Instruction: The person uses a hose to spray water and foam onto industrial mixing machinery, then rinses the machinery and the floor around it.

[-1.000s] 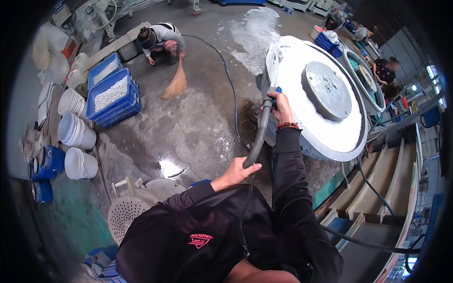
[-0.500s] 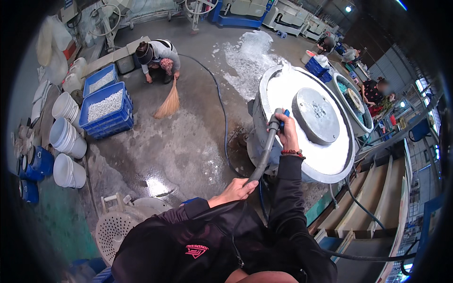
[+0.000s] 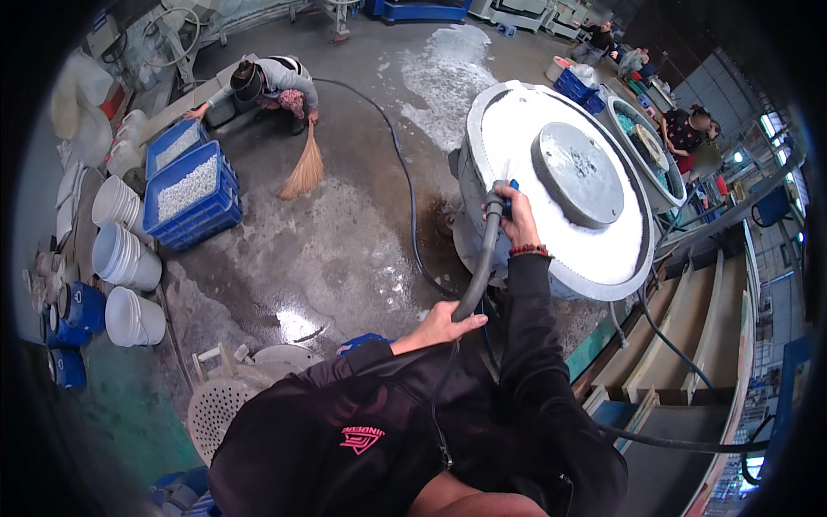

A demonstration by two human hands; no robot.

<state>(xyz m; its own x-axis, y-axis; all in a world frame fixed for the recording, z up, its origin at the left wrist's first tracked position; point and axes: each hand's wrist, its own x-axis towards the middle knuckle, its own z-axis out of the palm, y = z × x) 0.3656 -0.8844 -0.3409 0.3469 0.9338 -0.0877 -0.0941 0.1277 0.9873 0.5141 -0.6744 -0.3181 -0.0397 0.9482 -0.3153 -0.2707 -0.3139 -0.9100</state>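
My right hand (image 3: 519,222) is closed around a grey pipe valve (image 3: 495,203) with a blue handle, at the end of a thick grey hose (image 3: 485,258). Lower down, my left hand (image 3: 444,326) wraps round the same hose. The valve end hangs over the near left side of a large round tub (image 3: 639,283), whose ring-shaped trough is covered with white foam (image 3: 590,257). From the tub's middle rises a flat grey metal disc (image 3: 575,185) with wet specks on top. I cannot clearly make out whether water leaves the valve.
A person (image 3: 280,90) squats at the left with a straw broom (image 3: 306,168). Blue crates (image 3: 202,211) of white pellets and white buckets (image 3: 133,314) stand further left. A perforated basin (image 3: 211,422) is near me. A dark hose (image 3: 396,138) crosses the wet floor. Wooden troughs (image 3: 672,332) lie at right.
My view has shifted slightly, while both hands keep their hold on the hose and valve. The squatting person has stretched one arm out toward the ledge behind the crates.
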